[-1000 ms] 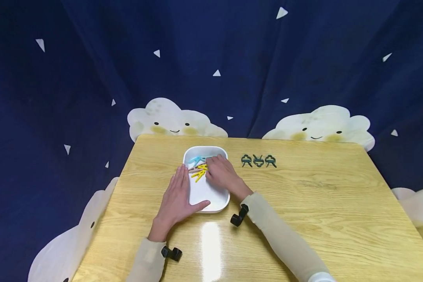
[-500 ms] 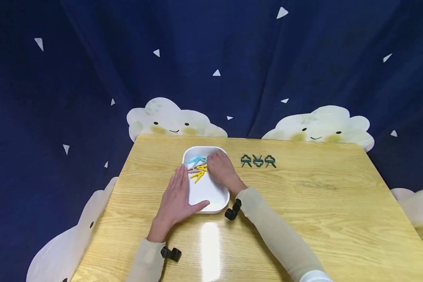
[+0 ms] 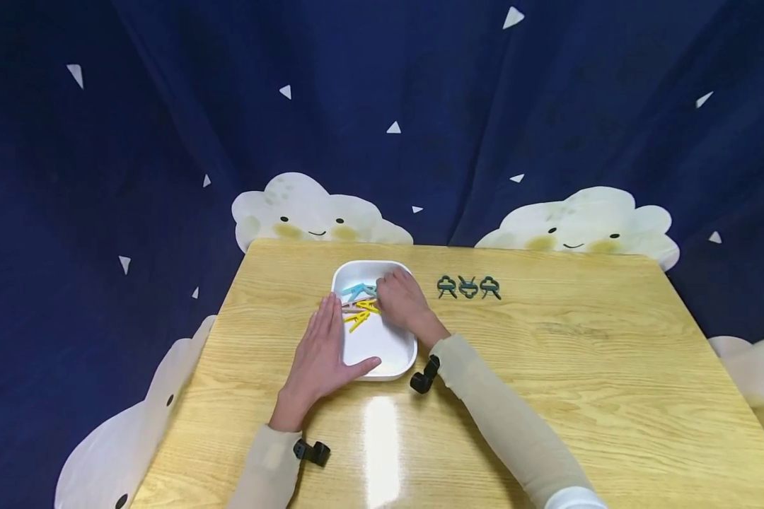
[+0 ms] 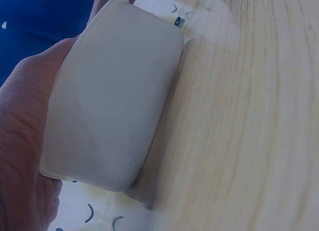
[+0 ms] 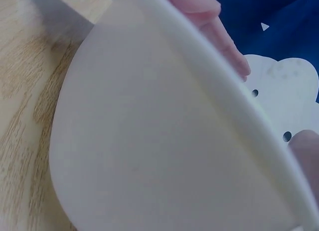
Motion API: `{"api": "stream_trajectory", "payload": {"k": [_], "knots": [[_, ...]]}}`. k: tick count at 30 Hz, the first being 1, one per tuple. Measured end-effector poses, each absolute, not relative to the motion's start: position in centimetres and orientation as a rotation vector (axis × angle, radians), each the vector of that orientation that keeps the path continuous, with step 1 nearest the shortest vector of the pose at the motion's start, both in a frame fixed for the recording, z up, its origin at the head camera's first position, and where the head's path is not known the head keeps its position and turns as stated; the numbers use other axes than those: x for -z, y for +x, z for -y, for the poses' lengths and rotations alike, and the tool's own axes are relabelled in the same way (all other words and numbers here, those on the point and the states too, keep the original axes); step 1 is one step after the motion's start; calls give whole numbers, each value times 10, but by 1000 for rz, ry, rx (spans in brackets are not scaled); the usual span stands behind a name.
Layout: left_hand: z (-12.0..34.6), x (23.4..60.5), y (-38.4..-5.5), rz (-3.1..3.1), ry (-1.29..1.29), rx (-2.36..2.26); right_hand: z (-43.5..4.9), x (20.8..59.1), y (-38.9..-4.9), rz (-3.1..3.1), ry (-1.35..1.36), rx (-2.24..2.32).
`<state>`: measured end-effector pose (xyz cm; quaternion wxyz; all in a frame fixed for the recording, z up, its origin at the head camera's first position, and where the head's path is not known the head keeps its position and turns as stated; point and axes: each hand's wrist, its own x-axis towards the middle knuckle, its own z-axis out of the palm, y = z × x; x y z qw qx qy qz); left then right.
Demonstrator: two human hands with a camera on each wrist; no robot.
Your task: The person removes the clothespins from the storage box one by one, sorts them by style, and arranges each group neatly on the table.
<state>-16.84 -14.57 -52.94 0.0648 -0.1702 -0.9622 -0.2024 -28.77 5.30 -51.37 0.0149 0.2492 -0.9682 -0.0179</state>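
In the head view a white plastic tray (image 3: 378, 353) stands on the table. Inside, toward its back, lie two yellow clothespins (image 3: 358, 322), a dull pink clothespin (image 3: 350, 308) and light blue clothespins (image 3: 356, 289), partly overlapping. My left hand (image 3: 318, 357) rests along the tray's left side, fingers straight and thumb spread over the near rim. The left wrist view shows that hand against the tray's wall. My right hand (image 3: 404, 302) reaches into the back right of the tray with bent fingers, beside the blue clothespins. Its fingertips are hidden, so whether they pinch anything cannot be seen.
Right of the tray, three dark green clips (image 3: 467, 287) lie in a row on the wooden table (image 3: 579, 339). A dark blue curtain (image 3: 382, 85) with white clouds hangs behind the table.
My right hand has shifted slightly to the right inside the tray, and more of the clothespins shows beside it. The left hand keeps its place on the tray.
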Motion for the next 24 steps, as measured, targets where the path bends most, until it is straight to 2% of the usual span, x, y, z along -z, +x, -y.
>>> {"api": "stream_trajectory", "payload": {"k": [24], "knots": [[145,531,-170,2896,-507,589,-54,514,-290,3038,819,3]]}}
